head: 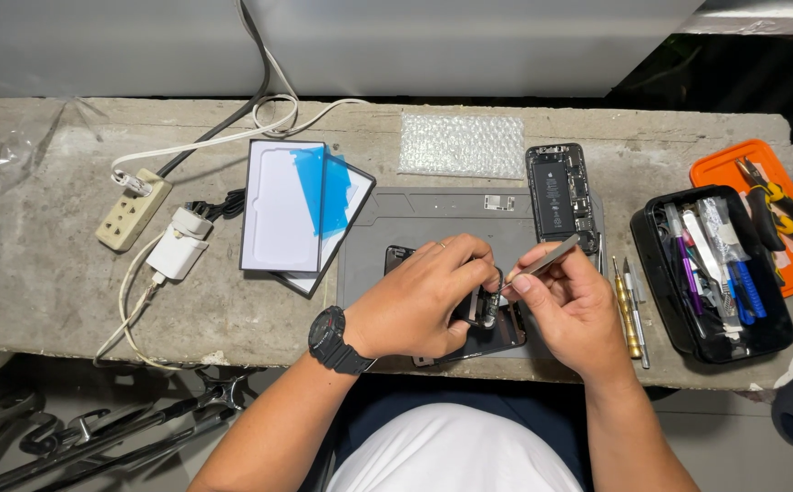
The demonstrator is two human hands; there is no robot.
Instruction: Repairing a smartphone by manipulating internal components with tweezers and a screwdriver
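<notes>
A black, flat, rectangular phone panel lies on the grey rubber work mat, at the mat's near edge. Its glossy dark face shows only at the near right corner; the rest is covered by the hands. A small dark part with a looped frame stands up from the panel between the fingers.

The left hand, with 1 black wristwatch on its wrist and 1 ring, is curled closed around the panel's upper part, pinning it to the mat. The right hand is pinched closed on 1 pair of slim metal tweezers, whose tip reaches the looped part.

On the mat's far right corner lies 1 opened phone body with its black battery showing. Just beyond the mat's far edge sits 1 sheet of clear bubble wrap. Left of the mat lie 2 flat white-faced rectangular panels, overlapping, with a blue film on them. Farther left of the mat are 1 white charger block and 1 beige power strip. Right of the mat lie 2 slender screwdrivers, then 1 black tray of small tools, then 1 orange tray with pliers. All of it rests on a rough concrete surface.
</notes>
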